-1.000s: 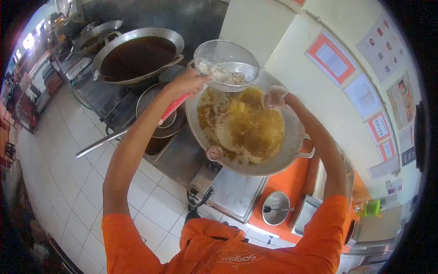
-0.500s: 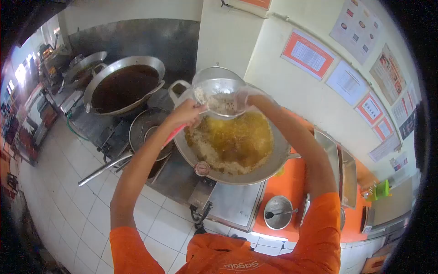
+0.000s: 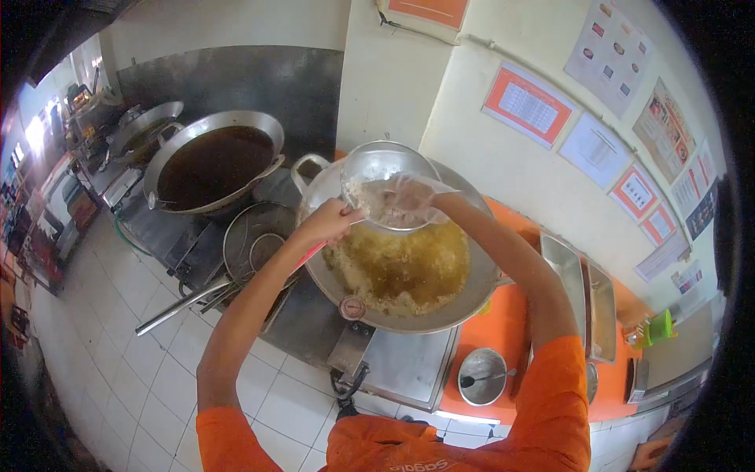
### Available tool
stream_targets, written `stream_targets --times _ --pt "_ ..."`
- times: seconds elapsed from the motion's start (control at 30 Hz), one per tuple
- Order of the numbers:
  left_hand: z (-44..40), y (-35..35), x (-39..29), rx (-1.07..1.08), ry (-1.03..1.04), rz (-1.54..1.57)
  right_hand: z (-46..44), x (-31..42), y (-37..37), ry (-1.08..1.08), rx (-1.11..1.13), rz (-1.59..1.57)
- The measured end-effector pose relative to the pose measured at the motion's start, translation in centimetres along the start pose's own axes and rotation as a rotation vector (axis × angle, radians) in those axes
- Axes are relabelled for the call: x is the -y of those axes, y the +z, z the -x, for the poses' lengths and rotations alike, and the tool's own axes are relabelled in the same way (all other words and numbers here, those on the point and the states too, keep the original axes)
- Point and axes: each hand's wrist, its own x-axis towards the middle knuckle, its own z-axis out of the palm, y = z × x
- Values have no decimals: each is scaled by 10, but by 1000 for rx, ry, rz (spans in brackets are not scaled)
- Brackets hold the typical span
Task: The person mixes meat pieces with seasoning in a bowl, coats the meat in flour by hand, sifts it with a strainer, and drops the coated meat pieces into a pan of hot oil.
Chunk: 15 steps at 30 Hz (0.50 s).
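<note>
My left hand [image 3: 330, 222] is closed at the near left rim of a metal bowl [image 3: 385, 157], which is tilted over a large wok [image 3: 429, 318]. Inside the bowl lies a pale, crumbly mixture [image 3: 363, 197]. My right hand [image 3: 413, 195], in a clear plastic glove, reaches into the bowl; its fingers are blurred. Yellow oil [image 3: 409, 259] bubbles in the wok, with pale crumbs floating along its edge. A red strip [image 3: 313, 253], perhaps a handle, shows beneath my left wrist. A round dial thermometer [image 3: 351, 307] sits at the wok's near rim.
On the left, a second wok [image 3: 216, 161] holds dark oil. A long-handled strainer [image 3: 185, 309] lies between the woks. To the right, a small metal bowl with a spoon [image 3: 482, 376] stands on the orange counter [image 3: 503, 315], near metal trays [image 3: 602, 315]. Papers hang on the wall.
The bowl has tipped and moved slightly lower in view, and my right hand has gone further into it. My left hand stays at its rim. The whole view has shifted a little.
</note>
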Motion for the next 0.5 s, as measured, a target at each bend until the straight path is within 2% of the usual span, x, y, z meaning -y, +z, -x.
stream_targets --times 0.1,0.2,0.4,0.5 --pt "0 -4 10 27 -37 26 56 0 -55 -40 183 -176" --pt "-4 4 13 -5 35 69 62 6 -31 -137 -58 -222" --pt "-23 15 24 24 73 8 53 12 8 -153 -58 -305" --pt "-9 17 13 30 -31 117 47 13 12 -155 -56 -334"
